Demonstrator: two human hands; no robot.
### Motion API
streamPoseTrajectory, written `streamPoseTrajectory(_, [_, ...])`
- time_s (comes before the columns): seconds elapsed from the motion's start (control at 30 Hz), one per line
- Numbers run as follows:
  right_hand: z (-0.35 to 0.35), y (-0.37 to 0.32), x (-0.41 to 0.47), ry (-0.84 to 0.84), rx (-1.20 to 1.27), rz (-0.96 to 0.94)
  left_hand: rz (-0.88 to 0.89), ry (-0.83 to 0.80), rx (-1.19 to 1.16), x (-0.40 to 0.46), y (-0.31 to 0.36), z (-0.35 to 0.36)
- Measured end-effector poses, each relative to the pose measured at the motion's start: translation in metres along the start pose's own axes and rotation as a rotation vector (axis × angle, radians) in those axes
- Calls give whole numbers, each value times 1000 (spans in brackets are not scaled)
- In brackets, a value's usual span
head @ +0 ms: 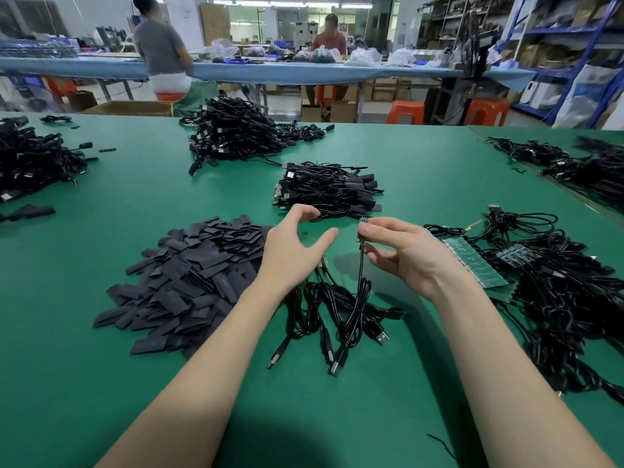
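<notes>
A green table (422, 157) carries a heap of flat black sleeves (192, 282) toward its near left. A tidy stack of cables (327, 189) lies at the middle, a bigger cable heap (236, 131) at the far edge, and another heap (30, 160) at the left edge. Along the right edge sprawls a cable tangle (557, 315), with green circuit boards (472, 261) lying on it. Beyond the far edge stand orange stools (405, 111), a long blue bench (304, 72) with two people (162, 45) at it, and storage shelves (557, 28).
</notes>
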State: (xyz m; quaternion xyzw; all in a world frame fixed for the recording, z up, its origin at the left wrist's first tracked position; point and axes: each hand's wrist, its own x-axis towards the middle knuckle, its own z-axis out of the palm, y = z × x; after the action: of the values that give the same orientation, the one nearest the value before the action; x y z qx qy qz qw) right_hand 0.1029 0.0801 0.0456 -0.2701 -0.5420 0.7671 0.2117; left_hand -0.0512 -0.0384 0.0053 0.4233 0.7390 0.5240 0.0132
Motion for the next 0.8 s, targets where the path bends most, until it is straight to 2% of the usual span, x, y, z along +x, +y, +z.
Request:
streamPoseTrajectory(0.1, [8,2,1,40,-4,-22,20,10,-61,0,5,4])
streamPoseTrajectory(0.23, [16,5,3,95,48,-3,-239,-183,-557,1,28,11])
streamPoseTrajectory(0.33, [14,6,4,116,76,19,-341,-270,-756,-2,33,16])
streamPoseTrajectory(0.6, [11,-3,5,55,-45,-18,-360,-299,-824,-8,29,15])
streamPoseTrajectory(0.7, [13,-11,5,203,-347,-127,-375,-293,-764,-10,30,15])
streamPoseTrajectory(0.8, [28,-16,10,410,-914,-485,-368,-299,-719,-11,29,19])
